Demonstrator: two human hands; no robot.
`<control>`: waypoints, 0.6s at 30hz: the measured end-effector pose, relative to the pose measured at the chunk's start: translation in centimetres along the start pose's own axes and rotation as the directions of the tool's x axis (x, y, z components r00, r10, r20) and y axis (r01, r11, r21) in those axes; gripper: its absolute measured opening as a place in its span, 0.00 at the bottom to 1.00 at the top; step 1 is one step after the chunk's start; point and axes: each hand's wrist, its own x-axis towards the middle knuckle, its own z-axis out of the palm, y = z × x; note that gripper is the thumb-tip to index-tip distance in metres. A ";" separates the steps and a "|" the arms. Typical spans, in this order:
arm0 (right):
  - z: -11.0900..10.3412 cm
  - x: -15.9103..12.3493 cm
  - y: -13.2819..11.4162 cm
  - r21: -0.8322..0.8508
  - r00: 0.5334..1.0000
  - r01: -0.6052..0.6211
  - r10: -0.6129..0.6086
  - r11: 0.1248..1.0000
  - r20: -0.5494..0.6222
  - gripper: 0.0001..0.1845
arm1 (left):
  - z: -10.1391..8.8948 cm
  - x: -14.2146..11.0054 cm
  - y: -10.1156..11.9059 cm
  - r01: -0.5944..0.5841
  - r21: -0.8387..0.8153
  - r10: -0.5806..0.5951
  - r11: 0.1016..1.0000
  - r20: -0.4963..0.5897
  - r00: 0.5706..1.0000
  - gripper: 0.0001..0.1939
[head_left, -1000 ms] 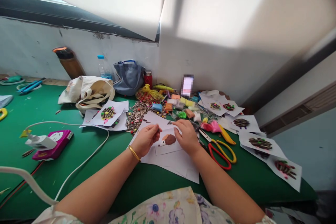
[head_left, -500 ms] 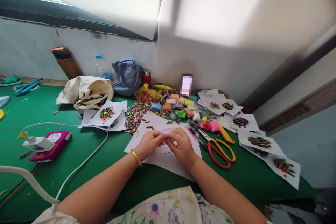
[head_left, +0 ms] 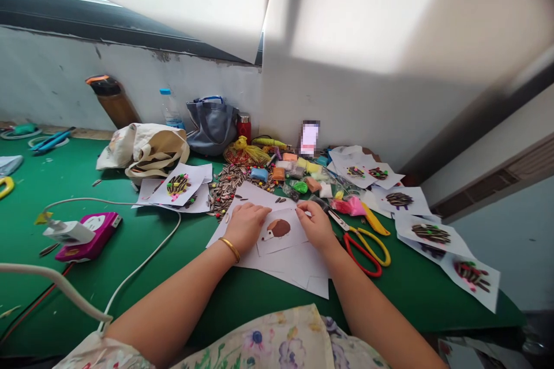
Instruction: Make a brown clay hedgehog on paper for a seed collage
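Observation:
My left hand (head_left: 246, 228), with a gold bangle (head_left: 229, 249) on its wrist, lies flat on the white paper sheets (head_left: 285, 268) and holds nothing. My right hand (head_left: 317, 226) rests at the right edge of a small white card (head_left: 281, 236), its fingertips near the card's upper right corner. On the card sits a hedgehog picture (head_left: 274, 229) with a brown clay body. Loose sunflower seeds (head_left: 227, 187) lie heaped just beyond my left hand. Scissors with red and yellow handles (head_left: 366, 253) lie to the right of my right hand.
Several seed-covered hedgehog pictures (head_left: 433, 234) lie on papers across the green table (head_left: 259, 305). Clay packets (head_left: 298, 172) crowd the back. A canvas tote bag (head_left: 145, 151), a pink power bank (head_left: 89, 236) and a white cable (head_left: 138, 259) lie to the left.
My hands have moved apart after coming together over the card. They now rest on either side of it, and the hedgehog picture shows again.

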 end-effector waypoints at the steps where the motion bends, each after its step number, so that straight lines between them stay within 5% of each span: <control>1: 0.2 0.0 0.0 0.016 1.000 -0.009 0.009 1.000 0.004 0.10 | -0.1 0.0 0.1 0.011 0.035 -0.011 0.999 0.012 1.000 0.19; 7: 1.0 0.4 0.7 0.050 0.997 -0.021 0.018 0.999 0.072 0.10 | -0.9 0.0 0.9 0.030 0.171 -0.052 0.985 0.124 0.991 0.18; 18: 1.4 1.0 -0.3 -0.471 0.983 0.076 0.014 0.879 0.183 0.09 | -2.0 -0.7 1.3 0.012 0.239 -0.052 0.971 0.161 0.986 0.11</control>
